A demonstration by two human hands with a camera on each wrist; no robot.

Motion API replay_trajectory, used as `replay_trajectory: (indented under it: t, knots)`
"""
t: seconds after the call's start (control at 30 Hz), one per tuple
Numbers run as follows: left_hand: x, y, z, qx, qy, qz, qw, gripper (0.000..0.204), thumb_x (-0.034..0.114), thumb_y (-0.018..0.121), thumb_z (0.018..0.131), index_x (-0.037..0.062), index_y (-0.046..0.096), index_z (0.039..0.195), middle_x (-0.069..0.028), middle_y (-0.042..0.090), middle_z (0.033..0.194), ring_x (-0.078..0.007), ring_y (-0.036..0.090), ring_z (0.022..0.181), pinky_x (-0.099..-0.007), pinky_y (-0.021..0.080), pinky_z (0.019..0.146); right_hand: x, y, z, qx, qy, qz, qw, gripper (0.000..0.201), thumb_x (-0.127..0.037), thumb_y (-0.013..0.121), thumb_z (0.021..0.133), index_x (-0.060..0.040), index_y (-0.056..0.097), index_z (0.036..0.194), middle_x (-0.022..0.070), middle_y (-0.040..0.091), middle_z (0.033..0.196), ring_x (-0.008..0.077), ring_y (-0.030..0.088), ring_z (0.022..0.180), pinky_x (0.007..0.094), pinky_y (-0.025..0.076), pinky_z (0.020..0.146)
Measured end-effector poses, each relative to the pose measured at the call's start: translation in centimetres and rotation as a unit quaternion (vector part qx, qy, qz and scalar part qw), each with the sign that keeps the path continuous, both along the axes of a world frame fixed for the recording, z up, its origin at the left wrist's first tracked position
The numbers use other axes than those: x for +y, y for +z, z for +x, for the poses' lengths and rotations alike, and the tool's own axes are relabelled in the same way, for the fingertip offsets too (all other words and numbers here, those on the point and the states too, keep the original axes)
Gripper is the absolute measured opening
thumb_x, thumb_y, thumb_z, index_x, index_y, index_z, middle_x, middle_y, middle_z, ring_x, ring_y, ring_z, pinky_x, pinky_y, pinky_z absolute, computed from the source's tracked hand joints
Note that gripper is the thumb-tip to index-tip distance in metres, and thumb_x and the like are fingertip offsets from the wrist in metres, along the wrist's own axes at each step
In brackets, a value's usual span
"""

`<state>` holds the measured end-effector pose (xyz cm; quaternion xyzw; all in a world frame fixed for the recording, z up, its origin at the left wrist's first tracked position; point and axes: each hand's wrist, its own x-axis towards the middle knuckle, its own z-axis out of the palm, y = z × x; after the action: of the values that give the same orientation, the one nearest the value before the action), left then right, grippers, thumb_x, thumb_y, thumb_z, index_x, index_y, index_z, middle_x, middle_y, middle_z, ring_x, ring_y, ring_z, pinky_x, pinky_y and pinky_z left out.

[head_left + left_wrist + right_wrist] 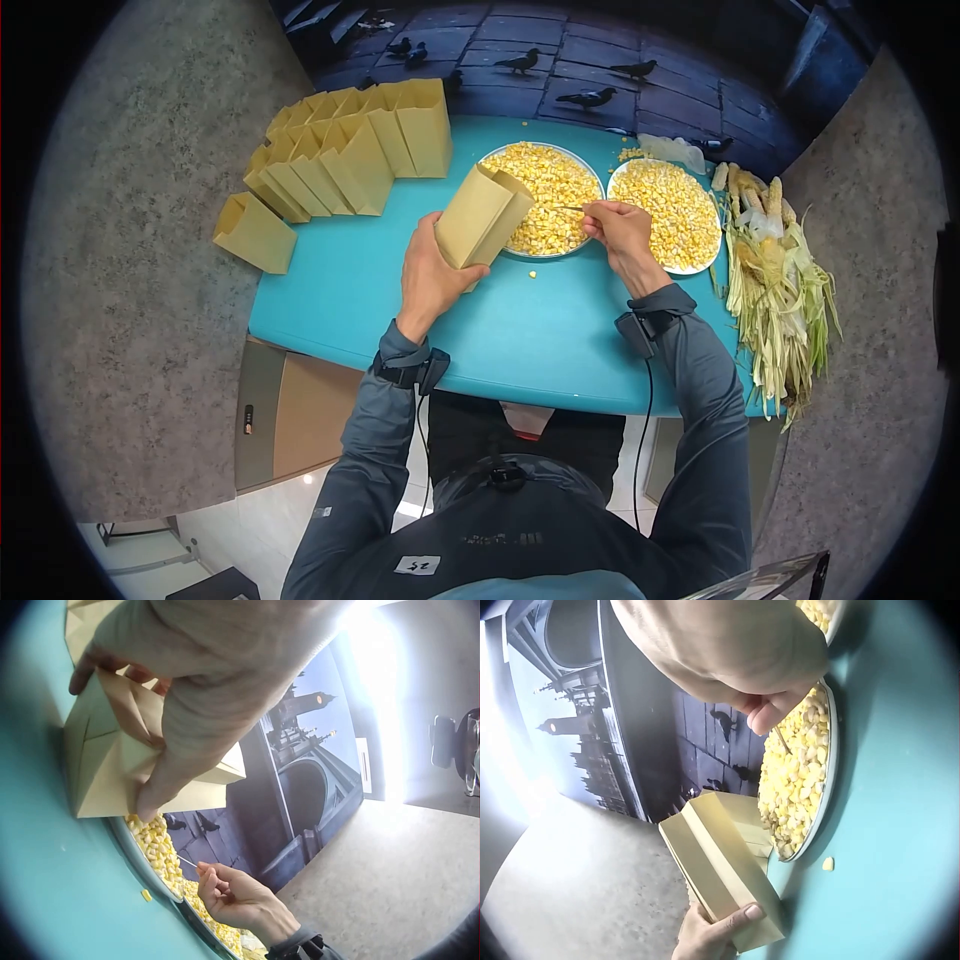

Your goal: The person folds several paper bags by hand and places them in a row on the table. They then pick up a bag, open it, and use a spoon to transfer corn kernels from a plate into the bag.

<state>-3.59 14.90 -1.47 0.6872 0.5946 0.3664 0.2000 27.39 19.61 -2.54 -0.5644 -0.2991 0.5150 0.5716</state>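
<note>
One paper bag (485, 215), tilted beside the left plate (829, 780): your left hand (430, 272) grips it. Your right hand (622, 235) pinches a thin utensil (568, 208), tip unclear, by the corn kernels (545, 178).

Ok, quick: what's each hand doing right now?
Left hand: closed, holding a bag.
Right hand: closed, pinching a thin utensil over the corn.

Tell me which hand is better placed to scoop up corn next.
Probably the right hand: it pinches a thin tool at the corn kernels, while the left hand is occupied gripping the tilted paper bag.
</note>
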Motion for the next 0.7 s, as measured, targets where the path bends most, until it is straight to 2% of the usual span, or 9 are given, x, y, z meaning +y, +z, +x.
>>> replay_trajectory:
  t: [0.13, 0.37, 0.5, 0.53, 0.63, 0.67, 0.7]
  knots:
    - [0.1, 0.0, 0.2, 0.0, 0.005, -0.008, 1.0, 0.102, 0.02, 0.104, 0.063, -0.0007, 0.051, 0.147, -0.0224, 0.068, 0.134, -0.0408, 0.067, 0.124, -0.048, 0.055, 0.103, -0.2, 0.9, 0.6, -0.005, -0.006, 0.01, 1.0, 0.009, 0.0, 0.078, 0.097, 0.0068, 0.076, 0.103, 0.0091, 0.075, 0.086, 0.0135, 0.072, 0.072, 0.0247, 0.063, 0.067]
    - [0.4, 0.1, 0.7, 0.015, 0.004, -0.013, 1.0, 0.102, 0.022, 0.104, 0.064, 0.0004, 0.051, 0.148, -0.0221, 0.068, 0.134, -0.0402, 0.067, 0.125, -0.0487, 0.056, 0.103, 0.2, 4.2, 1.3, -0.02, -0.001, 0.041, 0.999, 0.013, 0.0, 0.081, 0.093, 0.0092, 0.076, 0.1, 0.0117, 0.076, 0.087, 0.0158, 0.074, 0.07, 0.0265, 0.064, 0.066]
    - [0.6, 0.2, 1.1, 0.024, 0.011, -0.021, 0.999, 0.103, 0.023, 0.105, 0.063, 0.0, 0.051, 0.148, -0.023, 0.069, 0.134, -0.0401, 0.068, 0.124, -0.0481, 0.057, 0.103, -0.6, 7.9, -0.1, -0.063, 0.005, 0.084, 0.994, 0.013, -0.001, 0.081, 0.092, 0.009, 0.076, 0.099, 0.0112, 0.077, 0.086, 0.0156, 0.074, 0.07, 0.0268, 0.064, 0.066]
    - [0.6, 0.2, 1.2, 0.029, 0.013, -0.018, 0.999, 0.104, 0.023, 0.105, 0.062, -0.001, 0.051, 0.148, -0.024, 0.07, 0.133, -0.0401, 0.07, 0.122, -0.047, 0.057, 0.103, -0.8, 8.5, -0.5, -0.091, 0.031, 0.106, 0.99, 0.013, -0.002, 0.08, 0.093, 0.0092, 0.076, 0.098, 0.011, 0.077, 0.086, 0.0152, 0.074, 0.07, 0.0269, 0.064, 0.066]
    - [0.7, 0.3, 1.5, 0.026, 0.012, -0.024, 0.999, 0.104, 0.024, 0.105, 0.062, -0.0011, 0.051, 0.148, -0.024, 0.07, 0.134, -0.04, 0.07, 0.122, -0.0473, 0.057, 0.103, -1.4, 8.4, -2.1, -0.156, 0.072, 0.142, 0.975, 0.009, -0.002, 0.078, 0.093, 0.0056, 0.078, 0.099, 0.0112, 0.078, 0.087, 0.0176, 0.075, 0.072, 0.0297, 0.062, 0.067]
    - [0.7, 0.3, 1.6, 0.026, 0.011, -0.024, 0.999, 0.104, 0.024, 0.105, 0.062, -0.0011, 0.051, 0.148, -0.024, 0.07, 0.134, -0.04, 0.07, 0.122, -0.0473, 0.057, 0.103, -1.6, 8.1, -2.4, -0.297, 0.101, 0.282, 0.906, 0.008, 0.0, 0.077, 0.092, 0.003, 0.078, 0.099, 0.0118, 0.077, 0.085, 0.0201, 0.074, 0.072, 0.0324, 0.06, 0.066]
    - [0.6, 0.2, 1.8, 0.024, 0.015, -0.029, 0.999, 0.104, 0.024, 0.105, 0.062, -0.0012, 0.051, 0.148, -0.0241, 0.07, 0.133, -0.0401, 0.07, 0.122, -0.0471, 0.057, 0.103, -1.9, 8.0, -2.6, -0.425, 0.128, 0.41, 0.796, 0.008, 0.001, 0.076, 0.091, 0.0004, 0.078, 0.099, 0.0123, 0.075, 0.083, 0.0226, 0.073, 0.072, 0.035, 0.058, 0.066]
